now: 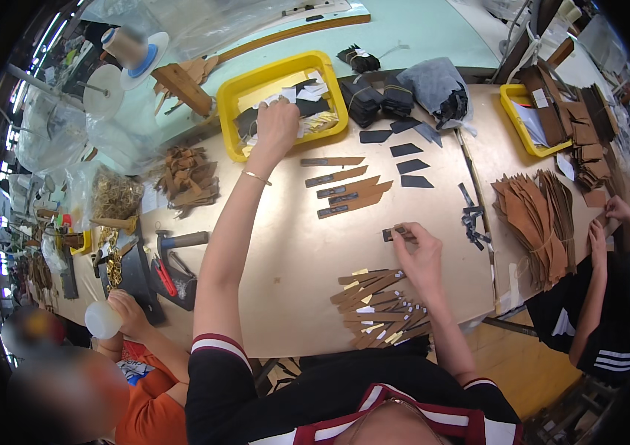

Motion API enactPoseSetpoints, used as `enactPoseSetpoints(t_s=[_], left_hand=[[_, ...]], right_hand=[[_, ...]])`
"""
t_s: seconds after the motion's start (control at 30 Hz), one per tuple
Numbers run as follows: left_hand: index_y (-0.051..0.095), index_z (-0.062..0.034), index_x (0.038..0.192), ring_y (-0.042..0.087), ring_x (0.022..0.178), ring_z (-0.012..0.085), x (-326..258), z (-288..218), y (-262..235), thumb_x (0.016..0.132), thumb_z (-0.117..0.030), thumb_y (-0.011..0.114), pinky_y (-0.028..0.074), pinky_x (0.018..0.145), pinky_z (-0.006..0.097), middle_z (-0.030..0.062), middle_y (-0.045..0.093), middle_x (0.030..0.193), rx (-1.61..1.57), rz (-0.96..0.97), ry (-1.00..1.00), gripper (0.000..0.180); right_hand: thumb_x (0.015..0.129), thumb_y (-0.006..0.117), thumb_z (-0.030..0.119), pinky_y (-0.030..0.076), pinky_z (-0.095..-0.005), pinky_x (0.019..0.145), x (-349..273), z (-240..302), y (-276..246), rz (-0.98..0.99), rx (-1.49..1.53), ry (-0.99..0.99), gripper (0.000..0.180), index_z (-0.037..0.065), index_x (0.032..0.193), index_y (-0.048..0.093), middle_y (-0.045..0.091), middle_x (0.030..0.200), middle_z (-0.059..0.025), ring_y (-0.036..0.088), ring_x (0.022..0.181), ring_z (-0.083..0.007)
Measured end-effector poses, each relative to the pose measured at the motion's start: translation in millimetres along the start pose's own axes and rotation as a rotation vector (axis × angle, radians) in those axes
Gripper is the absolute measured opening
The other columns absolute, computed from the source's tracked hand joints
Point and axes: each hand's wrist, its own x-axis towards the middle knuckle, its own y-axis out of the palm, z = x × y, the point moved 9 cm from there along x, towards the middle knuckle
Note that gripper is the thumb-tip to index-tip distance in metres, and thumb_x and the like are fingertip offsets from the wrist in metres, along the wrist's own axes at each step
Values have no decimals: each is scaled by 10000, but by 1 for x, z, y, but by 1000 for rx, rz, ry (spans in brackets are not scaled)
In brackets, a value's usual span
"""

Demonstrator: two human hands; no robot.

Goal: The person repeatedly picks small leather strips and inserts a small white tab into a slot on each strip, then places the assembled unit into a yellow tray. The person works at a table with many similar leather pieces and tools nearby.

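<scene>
My left hand (278,122) reaches into a yellow plastic basket (333,89) of white slips, dark pieces and pale yellow bits. Its fingers are curled inward, and whatever they pinch is hidden. Lower on the table, my right hand (420,256) pinches a small brown strip with a dark patch (393,234) between thumb and fingers. Just below that hand lies a pile of narrow brown leather strips (374,304) with white and yellow tags. Several brown strips with dark patches (348,189) are laid in a slanted row between the basket and my right hand.
Dark slanted pieces (407,148) and bundled black pieces (363,100) lie beyond. Small black pieces (470,222) and brown leather stacks (533,230) are at right, near another person's hands (608,222). A hammer (185,239) and red-handled cutter (164,277) lie left, near a seated person holding a white cup (103,320).
</scene>
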Motion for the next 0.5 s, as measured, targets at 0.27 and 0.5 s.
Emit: enactPoseSetpoints(t_s=[0.27,0.5], left_hand=[[771,-104,983,643,772,292,-48,-31,-48,843,-105,705,517,681,381,108,684,913,-466,-289,92,155],[664,-32,1182,636,937,194,-187,-175,-31,824,-62,626,542,827,319,56,638,1091,-474,-107,870,362]], right_hand=[[880,674,57,552,-347,732,1,4,-3,6,40,-6,149,-54,979,675,715,834,-176,719,775,-263],[880,668,54,560,-340,715,4,2,-4,20,53,42,132,-61,945,671,716,810,-176,731,761,-266]])
